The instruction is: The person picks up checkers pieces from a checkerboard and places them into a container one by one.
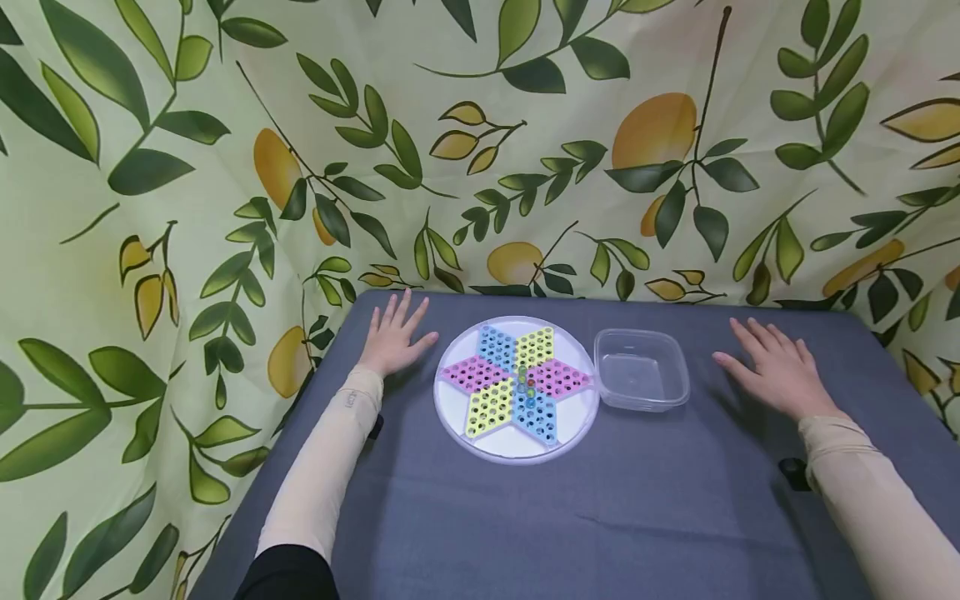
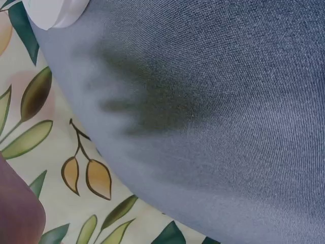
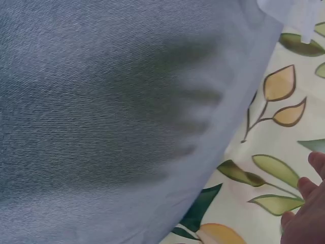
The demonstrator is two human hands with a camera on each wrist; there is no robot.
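Left of a round white Chinese checkers board, my left hand is spread flat with straight fingers and holds nothing. My right hand hovers on the far side of a clear plastic container, fingers extended and nothing in them. The board carries a star of blue, yellow and pink holed points. Several small marbles sit near its middle. In the left wrist view, part of the left hand shows at the lower left corner. Some fingers of the right hand appear at the lower right in the right wrist view.
A grey cloth covers the table. Behind it and at the left hangs a curtain printed with leaves and fruit. The container stands right against the board's right rim. Each hand casts a shadow on the cloth.
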